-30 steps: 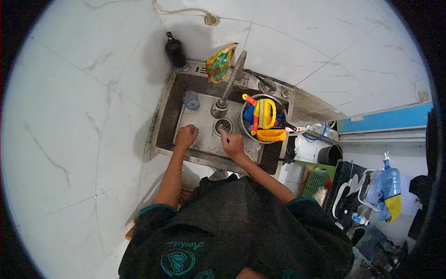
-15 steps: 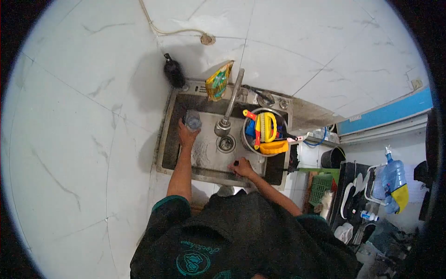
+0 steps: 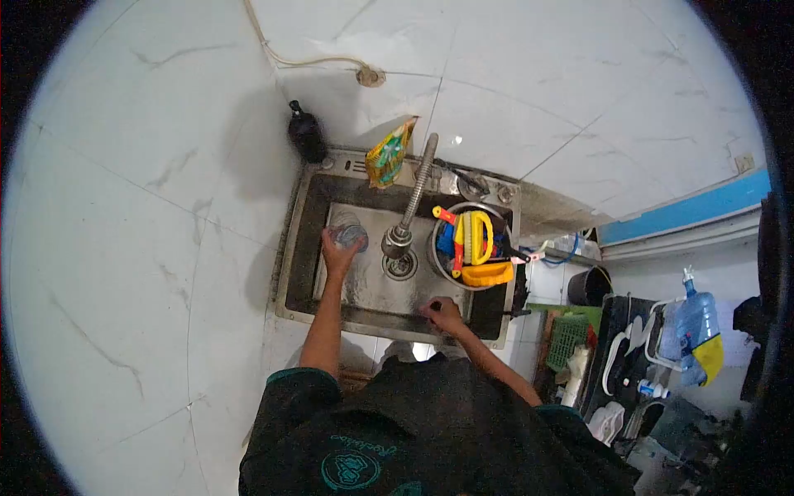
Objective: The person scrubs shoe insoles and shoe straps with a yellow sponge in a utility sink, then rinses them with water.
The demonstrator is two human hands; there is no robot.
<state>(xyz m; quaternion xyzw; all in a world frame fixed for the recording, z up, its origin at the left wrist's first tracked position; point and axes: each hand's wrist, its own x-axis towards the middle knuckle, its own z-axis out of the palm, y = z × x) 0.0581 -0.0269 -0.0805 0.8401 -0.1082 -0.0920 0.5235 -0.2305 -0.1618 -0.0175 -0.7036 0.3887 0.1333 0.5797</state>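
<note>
Sink point(image 3: 376, 293): slightly lower in view than half a second ago, probably just the head camera shifting. Floor looks wet; anything set down could slide.
Bowl point(image 3: 435, 256): beyond the right hand point(image 3: 445, 314); yellow brush point(image 3: 486, 240) heaped above the rim. Pile matches last frame. A bump from that hand could spill it.
Spout point(image 3: 397, 240): between the hands, farther out than the right. A rightward swing by the left hand point(image 3: 337, 252) could knock the cup point(image 3: 350, 238) on it.
Left hand: fingers wrapped round the cup, well apart from the right. Both have come a bit toward the body since last frame.
Right hand: near the front rim, fingers curled, has edged right. Can't tell if it's clamped on anything.
Cup: in the left hand, left of the spout, now looks more tilted. Slip risk if wet.
Dark spot point(image 3: 436, 306): at the right fingertips, too small to identify. If it's a loose part, it could drop toward the drain point(image 3: 400, 266).
</note>
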